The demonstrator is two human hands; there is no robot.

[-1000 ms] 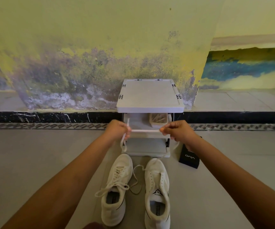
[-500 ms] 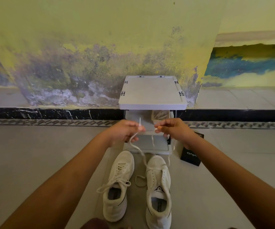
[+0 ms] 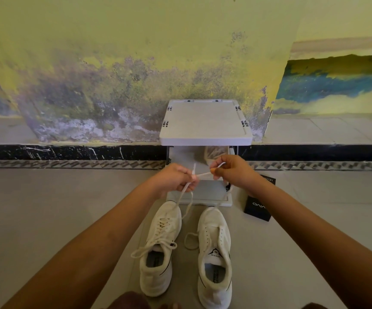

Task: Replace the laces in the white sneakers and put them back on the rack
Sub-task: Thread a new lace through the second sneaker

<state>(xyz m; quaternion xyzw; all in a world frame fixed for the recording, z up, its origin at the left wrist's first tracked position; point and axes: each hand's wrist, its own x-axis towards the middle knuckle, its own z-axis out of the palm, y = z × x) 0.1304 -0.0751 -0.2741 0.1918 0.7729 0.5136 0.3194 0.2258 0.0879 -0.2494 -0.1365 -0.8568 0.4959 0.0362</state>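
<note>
Two white sneakers stand side by side on the floor, toes toward the rack. The left sneaker is laced, with its lace ends loose. The right sneaker has no lace in its eyelets. A white lace is held in the air over the toes. My left hand pinches it with a loop hanging down, and my right hand pinches its other end. The white shoe rack stands against the wall just beyond my hands.
A black box lies on the floor right of the rack. A clear plastic bag sits on the rack's middle shelf. Another loose lace loop lies between the sneakers. Grey floor tiles spread on both sides.
My hands came together from a stretched-out lace, and the lace now hangs slack in a loop under my left hand. The sneakers have not moved.
</note>
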